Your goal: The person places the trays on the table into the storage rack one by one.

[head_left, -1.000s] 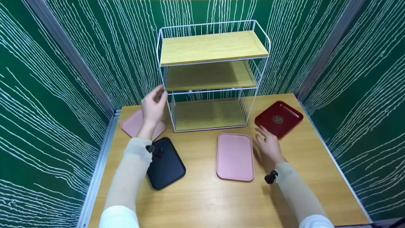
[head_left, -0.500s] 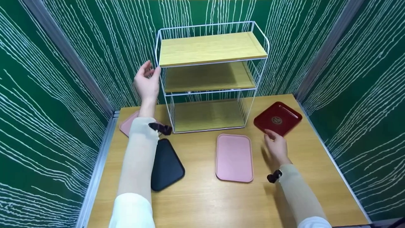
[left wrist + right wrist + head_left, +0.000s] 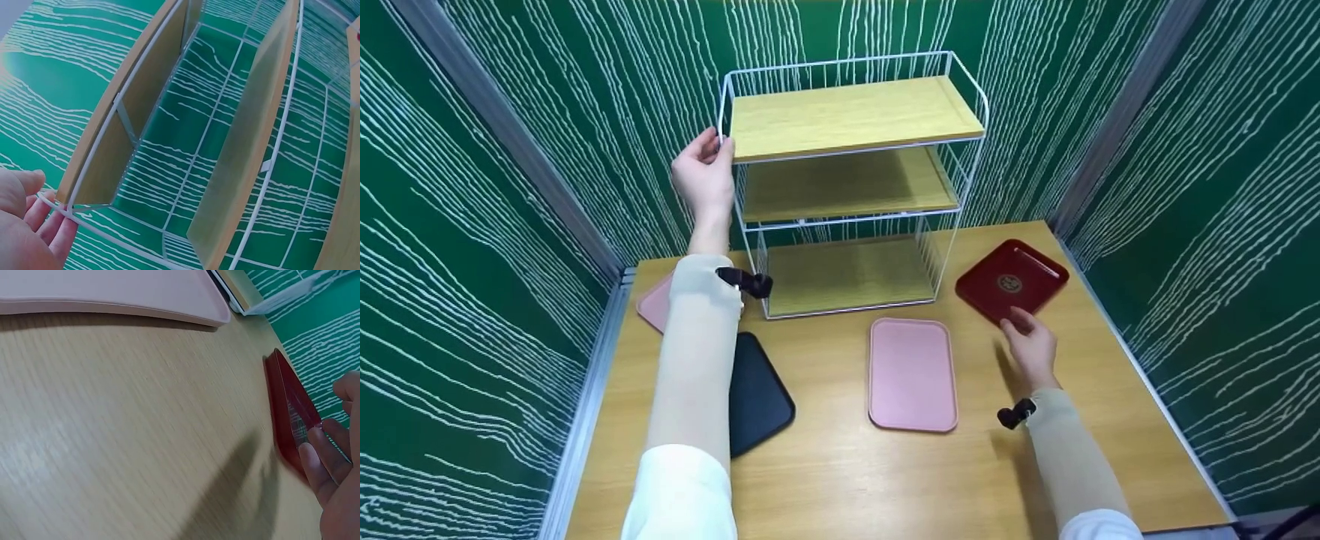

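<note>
A white wire rack [image 3: 855, 220] with three wooden shelves stands at the back of the table. My left hand [image 3: 703, 176] is at its upper left post, beside the top shelf [image 3: 855, 116]. In the left wrist view, the fingers [image 3: 63, 233] pass behind the white wire at the shelf's corner, with the thumb on the near side. My right hand [image 3: 1033, 351], its fingers loosely bent and holding nothing, hovers at the near corner of a dark red tray [image 3: 1005, 277] with a round gold emblem. Its shadow falls on the table beside it.
A pink tray [image 3: 913, 375] lies in front of the rack. Partly behind my left arm are a black tray [image 3: 761, 397] and a second pink tray [image 3: 655, 304]. Green walls with white streaks [image 3: 1222, 247] enclose the wooden table [image 3: 840, 487] at the back and sides.
My left hand has risen along the rack's left side to the top shelf and taken hold of the post. My right hand has shifted slightly right, staying near the red tray.
</note>
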Demonstrator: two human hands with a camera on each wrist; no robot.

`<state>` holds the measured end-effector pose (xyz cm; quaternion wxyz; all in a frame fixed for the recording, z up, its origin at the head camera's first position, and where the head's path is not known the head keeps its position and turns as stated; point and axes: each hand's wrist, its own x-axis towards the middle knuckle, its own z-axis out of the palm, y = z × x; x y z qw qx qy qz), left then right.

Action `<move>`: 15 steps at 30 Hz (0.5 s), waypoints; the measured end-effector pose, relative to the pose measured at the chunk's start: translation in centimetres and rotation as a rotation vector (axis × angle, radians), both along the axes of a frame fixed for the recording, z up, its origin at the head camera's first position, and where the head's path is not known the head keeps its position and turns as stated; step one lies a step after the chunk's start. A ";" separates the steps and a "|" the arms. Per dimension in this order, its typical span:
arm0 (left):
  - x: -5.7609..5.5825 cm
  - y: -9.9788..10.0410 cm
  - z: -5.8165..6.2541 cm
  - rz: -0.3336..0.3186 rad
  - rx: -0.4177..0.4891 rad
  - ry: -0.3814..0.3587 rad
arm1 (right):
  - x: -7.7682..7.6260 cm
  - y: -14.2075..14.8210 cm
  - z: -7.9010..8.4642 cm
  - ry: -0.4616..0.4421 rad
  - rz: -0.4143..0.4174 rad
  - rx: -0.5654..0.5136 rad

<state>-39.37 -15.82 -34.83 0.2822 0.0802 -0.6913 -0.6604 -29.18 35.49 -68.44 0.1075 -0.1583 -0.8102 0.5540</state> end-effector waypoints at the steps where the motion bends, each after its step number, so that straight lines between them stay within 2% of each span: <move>1: -0.1 0.0 0.1 0.008 0.002 -0.004 | -0.1 0.2 -0.1 -0.002 -0.010 -0.014; 5: -0.2 -0.2 0.1 0.037 0.000 -0.037 | -0.6 0.9 -0.8 -0.042 -0.078 -0.124; 10: -0.2 -0.6 0.0 0.045 -0.040 -0.060 | -1.1 1.1 -1.5 -0.096 -0.228 -0.436; 15: -0.3 -0.7 -0.2 0.037 -0.050 -0.058 | -1.2 0.7 -2.0 -0.069 -0.382 -0.702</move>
